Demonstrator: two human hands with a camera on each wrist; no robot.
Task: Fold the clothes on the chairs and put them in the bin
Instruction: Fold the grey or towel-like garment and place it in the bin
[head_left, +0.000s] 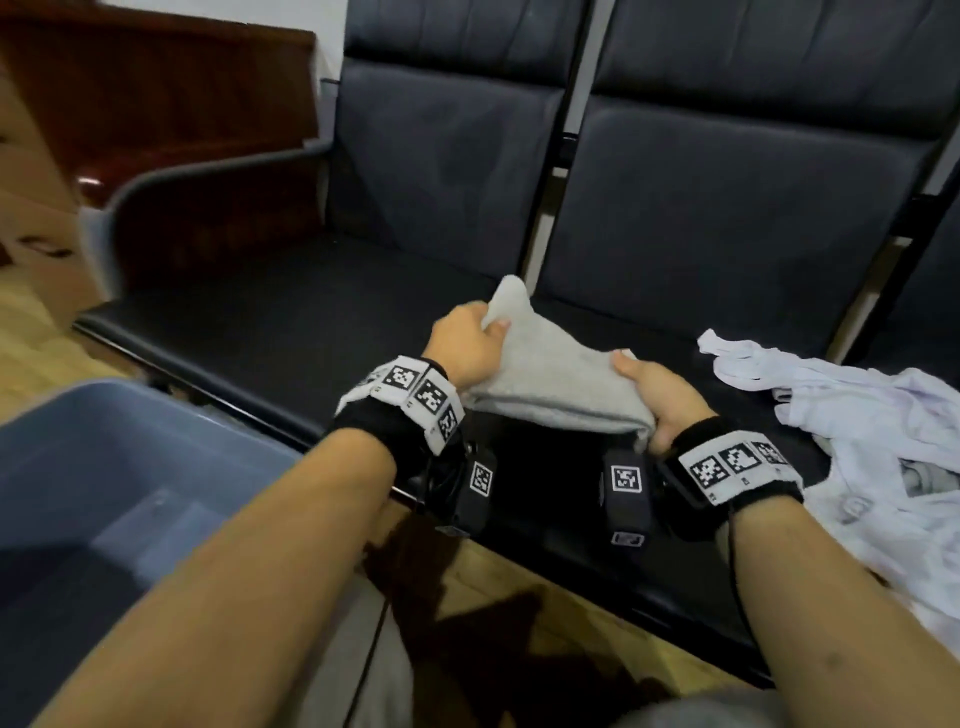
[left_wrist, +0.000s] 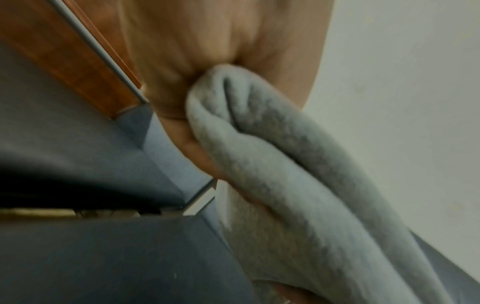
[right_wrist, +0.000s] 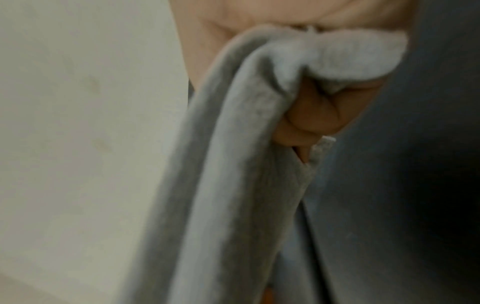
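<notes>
A folded grey garment (head_left: 556, 374) is held between both hands just above the black chair seat (head_left: 291, 312). My left hand (head_left: 470, 343) grips its far left end, thumb on top. My right hand (head_left: 657, 395) grips its near right end. The left wrist view shows fingers curled round a bunch of the grey garment (left_wrist: 272, 156). In the right wrist view the grey garment (right_wrist: 233, 164) hangs in folds from the curled fingers (right_wrist: 309, 119). A blue bin (head_left: 104, 467) stands at the lower left, beside the seat's front edge.
A crumpled pale lilac garment (head_left: 872, 431) lies on the right-hand seat. Dark padded chair backs (head_left: 727, 182) rise behind. A grey metal armrest (head_left: 208, 171) bounds the left seat, with a wooden cabinet (head_left: 156, 88) beyond. The wooden floor (head_left: 519, 613) lies below the seat edge.
</notes>
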